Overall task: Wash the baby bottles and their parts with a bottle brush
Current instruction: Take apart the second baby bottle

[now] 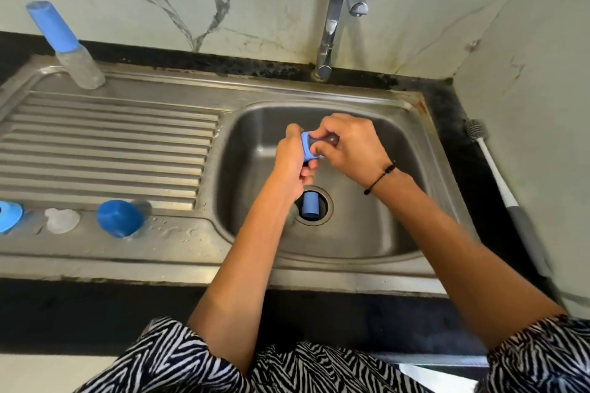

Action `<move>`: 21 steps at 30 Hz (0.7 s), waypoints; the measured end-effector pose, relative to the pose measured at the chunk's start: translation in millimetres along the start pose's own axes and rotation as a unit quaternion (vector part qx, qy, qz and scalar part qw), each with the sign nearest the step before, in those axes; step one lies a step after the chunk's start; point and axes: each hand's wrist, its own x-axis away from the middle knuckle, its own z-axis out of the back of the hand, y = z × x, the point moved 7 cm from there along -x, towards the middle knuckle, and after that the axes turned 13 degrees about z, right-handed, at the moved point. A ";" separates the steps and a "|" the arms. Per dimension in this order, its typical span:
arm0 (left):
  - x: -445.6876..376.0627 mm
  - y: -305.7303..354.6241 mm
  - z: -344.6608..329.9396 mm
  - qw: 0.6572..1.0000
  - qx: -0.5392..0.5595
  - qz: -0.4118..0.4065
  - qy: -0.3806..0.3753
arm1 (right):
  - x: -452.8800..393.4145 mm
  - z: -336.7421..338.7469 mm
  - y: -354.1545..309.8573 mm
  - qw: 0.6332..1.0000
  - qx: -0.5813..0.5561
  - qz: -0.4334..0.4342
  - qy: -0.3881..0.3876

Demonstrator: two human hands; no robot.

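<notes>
Over the steel sink basin (376,233) my left hand (290,163) grips a blue bottle ring (308,145). My right hand (348,143) pinches a small part at that ring; the part is mostly hidden by my fingers. A blue cap (309,206) lies on the drain. On the drainboard sit a blue cap (119,217), a clear nipple (62,220) and a blue ring (9,215). A capped bottle (65,45) stands at the back left. The bottle brush (507,195) lies on the counter at the right.
The tap (338,16) arches over the back of the basin and no water runs from it. The ribbed drainboard (105,150) fills the left side. A black counter edge (159,297) runs along the front, and a marble wall stands close on the right.
</notes>
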 end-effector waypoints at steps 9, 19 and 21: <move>7.7 10.7 4.8 0.997 0.026 -0.063 0.032 | 0.7 -13.0 9.0 0.962 -0.213 -0.172 -0.001; 13.8 21.9 -2.6 0.995 0.030 -0.097 0.005 | -5.4 -4.1 -1.5 0.971 -0.097 -0.215 0.048; 15.6 24.5 -1.6 0.994 0.030 -0.107 0.004 | -4.6 -1.7 -5.5 0.972 -0.076 -0.213 0.067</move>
